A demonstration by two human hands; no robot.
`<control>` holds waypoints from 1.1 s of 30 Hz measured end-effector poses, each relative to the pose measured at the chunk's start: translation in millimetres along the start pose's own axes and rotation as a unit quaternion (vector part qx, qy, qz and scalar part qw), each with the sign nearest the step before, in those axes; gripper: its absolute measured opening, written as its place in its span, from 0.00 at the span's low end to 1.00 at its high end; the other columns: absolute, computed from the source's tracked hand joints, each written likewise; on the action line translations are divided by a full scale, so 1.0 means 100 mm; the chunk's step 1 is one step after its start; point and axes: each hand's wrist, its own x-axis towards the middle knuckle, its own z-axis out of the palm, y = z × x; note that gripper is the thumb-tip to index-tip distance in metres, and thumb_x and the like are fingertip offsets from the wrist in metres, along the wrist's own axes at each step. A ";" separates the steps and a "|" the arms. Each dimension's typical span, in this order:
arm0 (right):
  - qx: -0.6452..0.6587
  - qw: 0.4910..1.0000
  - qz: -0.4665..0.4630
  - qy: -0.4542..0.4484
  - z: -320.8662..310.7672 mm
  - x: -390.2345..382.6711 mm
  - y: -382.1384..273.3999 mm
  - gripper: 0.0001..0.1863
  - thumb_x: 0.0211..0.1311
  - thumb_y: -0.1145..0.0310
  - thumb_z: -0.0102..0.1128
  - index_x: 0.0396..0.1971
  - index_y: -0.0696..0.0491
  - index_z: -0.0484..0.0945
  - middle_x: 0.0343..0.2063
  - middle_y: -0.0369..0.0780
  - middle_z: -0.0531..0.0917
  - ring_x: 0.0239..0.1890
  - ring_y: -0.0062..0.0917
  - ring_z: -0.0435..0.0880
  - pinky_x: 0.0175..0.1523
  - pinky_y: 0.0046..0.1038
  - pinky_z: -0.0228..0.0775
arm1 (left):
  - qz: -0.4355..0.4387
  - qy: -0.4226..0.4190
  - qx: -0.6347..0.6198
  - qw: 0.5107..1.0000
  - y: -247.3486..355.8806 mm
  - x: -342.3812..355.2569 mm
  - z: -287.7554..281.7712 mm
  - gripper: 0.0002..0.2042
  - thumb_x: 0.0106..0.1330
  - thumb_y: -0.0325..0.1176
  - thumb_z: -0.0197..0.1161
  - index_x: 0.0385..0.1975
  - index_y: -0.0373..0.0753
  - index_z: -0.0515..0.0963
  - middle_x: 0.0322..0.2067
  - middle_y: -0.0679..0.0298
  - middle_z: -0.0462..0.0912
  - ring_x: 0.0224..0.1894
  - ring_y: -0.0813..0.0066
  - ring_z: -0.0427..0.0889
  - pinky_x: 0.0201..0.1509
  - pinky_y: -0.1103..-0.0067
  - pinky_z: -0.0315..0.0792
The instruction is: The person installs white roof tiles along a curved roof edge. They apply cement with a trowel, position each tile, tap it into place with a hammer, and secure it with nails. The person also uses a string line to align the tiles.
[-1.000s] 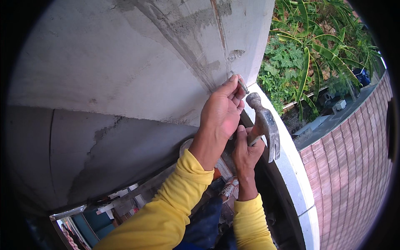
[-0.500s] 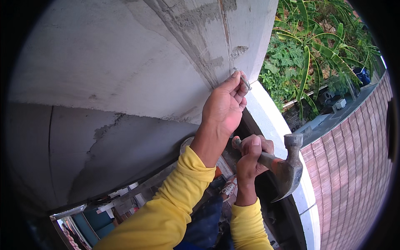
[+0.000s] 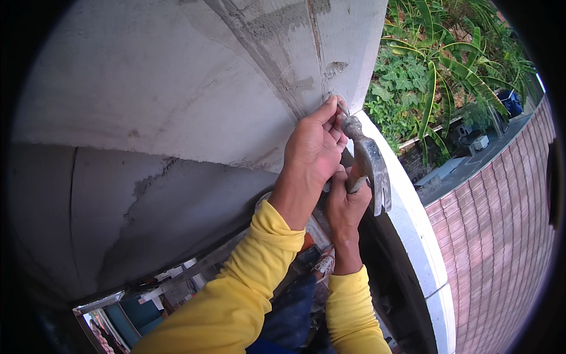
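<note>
At the grey cement wall, near its right edge, my left hand pinches a short metal nail between thumb and fingers. Its tip end is at the wall, partly hidden by the fingertips. Just below, my right hand is wrapped round the handle of a claw hammer. The hammer's striking face is up at the nail's outer end, touching or nearly so. Its claw points down and toward me.
A white ledge curves down on the right, with a reddish tiled roof and green plants beyond. Far below are my shoe and clutter. A chipped patch marks the wall above the nail.
My right hand has swung the hammer up and left, bringing its head from out over the ledge to the nail. My left hand stays nearly in place, still pinching the nail.
</note>
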 end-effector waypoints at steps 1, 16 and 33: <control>0.085 0.995 0.032 0.040 -0.01 -0.03 -0.09 0.12 0.78 0.76 0.52 0.29 0.56 0.68 0.19 0.36 0.72 0.20 0.18 0.70 0.24 0.23 0.62 | -0.010 -0.005 0.003 1.000 0.02 0.00 -0.01 0.06 0.74 0.34 0.69 0.47 0.48 0.84 0.40 0.79 0.85 0.39 0.87 0.76 0.57 0.77 0.60; 0.169 0.980 0.037 0.102 -0.05 -0.10 -0.03 0.14 0.76 0.76 0.55 0.26 0.53 0.68 0.19 0.35 0.73 0.20 0.16 0.71 0.24 0.24 0.64 | -0.025 0.001 0.016 1.000 -0.05 0.00 -0.02 0.04 0.75 0.37 0.69 0.44 0.49 0.85 0.38 0.80 0.84 0.36 0.87 0.74 0.53 0.78 0.60; 0.182 0.931 0.316 0.000 -0.64 -0.62 -0.25 0.16 0.76 0.73 0.62 0.24 0.52 0.72 0.22 0.28 0.71 0.27 0.12 0.67 0.33 0.23 0.60 | -0.013 -0.057 0.091 0.994 0.05 -0.01 -0.34 0.12 0.76 0.42 0.67 0.54 0.48 0.82 0.44 0.75 0.82 0.48 0.78 0.78 0.55 0.76 0.66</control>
